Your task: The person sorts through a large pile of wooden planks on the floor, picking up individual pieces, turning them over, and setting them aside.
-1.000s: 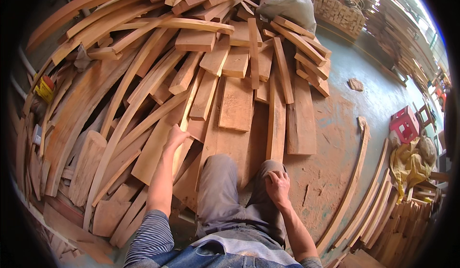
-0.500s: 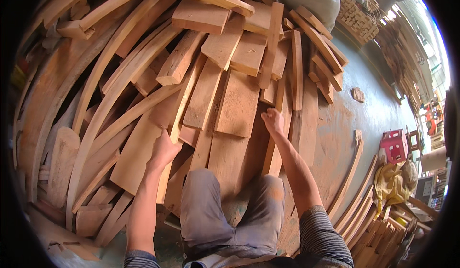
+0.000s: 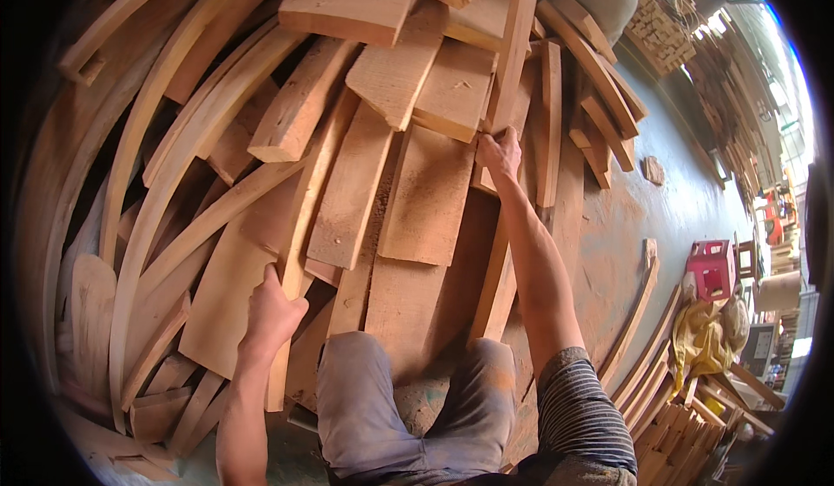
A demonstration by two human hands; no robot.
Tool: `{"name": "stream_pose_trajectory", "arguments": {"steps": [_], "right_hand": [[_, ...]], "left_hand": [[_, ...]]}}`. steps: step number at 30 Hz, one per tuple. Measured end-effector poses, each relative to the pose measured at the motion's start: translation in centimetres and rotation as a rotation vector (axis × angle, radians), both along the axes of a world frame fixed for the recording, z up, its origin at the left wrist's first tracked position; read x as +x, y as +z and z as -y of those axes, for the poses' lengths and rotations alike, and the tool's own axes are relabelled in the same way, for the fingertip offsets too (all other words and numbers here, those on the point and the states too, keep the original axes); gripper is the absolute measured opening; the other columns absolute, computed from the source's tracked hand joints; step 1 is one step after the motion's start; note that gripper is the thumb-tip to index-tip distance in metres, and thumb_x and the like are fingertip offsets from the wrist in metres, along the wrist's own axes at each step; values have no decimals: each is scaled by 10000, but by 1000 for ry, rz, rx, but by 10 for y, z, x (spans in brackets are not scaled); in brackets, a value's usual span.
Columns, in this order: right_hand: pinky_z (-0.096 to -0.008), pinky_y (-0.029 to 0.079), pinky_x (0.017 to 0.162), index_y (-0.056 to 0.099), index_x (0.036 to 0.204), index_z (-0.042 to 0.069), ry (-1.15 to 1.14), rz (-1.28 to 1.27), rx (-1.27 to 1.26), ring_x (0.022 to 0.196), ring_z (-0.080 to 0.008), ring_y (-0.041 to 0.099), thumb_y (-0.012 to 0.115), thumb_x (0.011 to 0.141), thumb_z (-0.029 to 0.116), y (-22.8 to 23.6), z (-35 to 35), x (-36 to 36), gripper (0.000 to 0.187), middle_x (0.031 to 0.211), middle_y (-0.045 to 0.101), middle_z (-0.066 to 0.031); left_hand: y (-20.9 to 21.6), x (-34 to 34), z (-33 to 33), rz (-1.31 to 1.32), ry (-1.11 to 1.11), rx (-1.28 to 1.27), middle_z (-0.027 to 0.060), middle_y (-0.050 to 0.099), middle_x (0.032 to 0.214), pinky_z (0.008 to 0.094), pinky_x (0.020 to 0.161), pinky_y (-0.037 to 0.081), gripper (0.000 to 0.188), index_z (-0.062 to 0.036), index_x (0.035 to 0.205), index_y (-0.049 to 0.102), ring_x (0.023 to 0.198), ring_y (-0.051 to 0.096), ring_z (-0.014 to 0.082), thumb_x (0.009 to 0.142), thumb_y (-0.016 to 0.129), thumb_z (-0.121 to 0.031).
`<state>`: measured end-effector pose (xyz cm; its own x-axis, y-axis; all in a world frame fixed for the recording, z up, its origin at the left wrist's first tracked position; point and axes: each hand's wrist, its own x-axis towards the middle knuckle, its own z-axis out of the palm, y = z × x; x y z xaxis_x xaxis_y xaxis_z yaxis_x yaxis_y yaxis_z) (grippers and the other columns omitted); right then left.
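Observation:
A heap of sawn wooden pieces fills the space in front of my knees. My right hand point(image 3: 501, 152) is closed round the lower end of a narrow wood strip point(image 3: 512, 60), which lies on top of the shorter blocks. Beside it is a wood block point(image 3: 456, 91), and below that a wide sawdust-covered board point(image 3: 421, 199). My left hand point(image 3: 276, 312) is closed in a fist over a broad flat board point(image 3: 226, 299), next to a long narrow plank point(image 3: 306, 225). A small thin tip shows above that fist, too small to name.
Long curved wood pieces point(image 3: 178, 169) rise at the left. Stacked strips point(image 3: 599, 78) lie at the right of the heap. On the floor stand a pink plastic crate point(image 3: 711, 269) and a yellow sack point(image 3: 698, 334). A small wood offcut point(image 3: 653, 171) lies on the floor.
My right hand has moved forward and closed on the lower end of the narrow strip. My left hand has moved slightly back and left. The view has shifted a little.

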<state>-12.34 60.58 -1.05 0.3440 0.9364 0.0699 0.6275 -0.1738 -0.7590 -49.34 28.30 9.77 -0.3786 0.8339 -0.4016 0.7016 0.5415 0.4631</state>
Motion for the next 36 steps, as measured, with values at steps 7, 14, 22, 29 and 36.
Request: {"name": "stream_pose_trajectory", "arguments": {"steps": [7, 14, 22, 29, 36], "right_hand": [[-404, 494, 818, 556, 1212, 47, -125, -239, 218, 949, -254, 606, 626, 862, 324, 30, 35, 88, 452, 1046, 653, -163], [-478, 461, 880, 519, 1117, 24, -93, 196, 180, 1013, -406, 586, 673, 889, 284, -9, 20, 164, 379, 1082, 610, -208], [-499, 489, 934, 406, 1253, 45, -150, 295, -155, 1107, -456, 600, 752, 795, 267, -47, 21, 164, 616, 1187, 619, -281], [-349, 522, 665, 576, 1029, 62, 80, -581, -200, 828, -179, 660, 794, 827, 151, -39, 107, 170, 310, 939, 691, -67], [-311, 451, 591, 634, 982, 34, 28, -1378, -279, 710, -121, 580, 668, 923, 132, -4, 255, 177, 119, 852, 633, -14]], "left_hand": [[-4, 0, 1, 26, 0, 55, 310, 682, 966, 513, 839, 535, 416, 28, 1130, 496, 955, 662, 481, 756, 643, -77], [-12, -1, 6, 22, 14, 102, 295, 687, 981, 496, 834, 534, 421, 23, 1149, 502, 971, 662, 470, 768, 649, -82], [-12, 3, 3, 56, 17, 130, 287, 689, 995, 468, 842, 534, 430, 22, 1151, 509, 995, 663, 460, 757, 653, -71], [-9, 5, 1, 39, 15, 102, 285, 688, 1011, 475, 849, 532, 444, 23, 1163, 513, 998, 669, 450, 751, 647, -69], [-34, -14, 6, 65, 2, 86, 285, 690, 1022, 478, 853, 533, 482, 31, 1175, 532, 994, 674, 439, 733, 670, -98]]}}
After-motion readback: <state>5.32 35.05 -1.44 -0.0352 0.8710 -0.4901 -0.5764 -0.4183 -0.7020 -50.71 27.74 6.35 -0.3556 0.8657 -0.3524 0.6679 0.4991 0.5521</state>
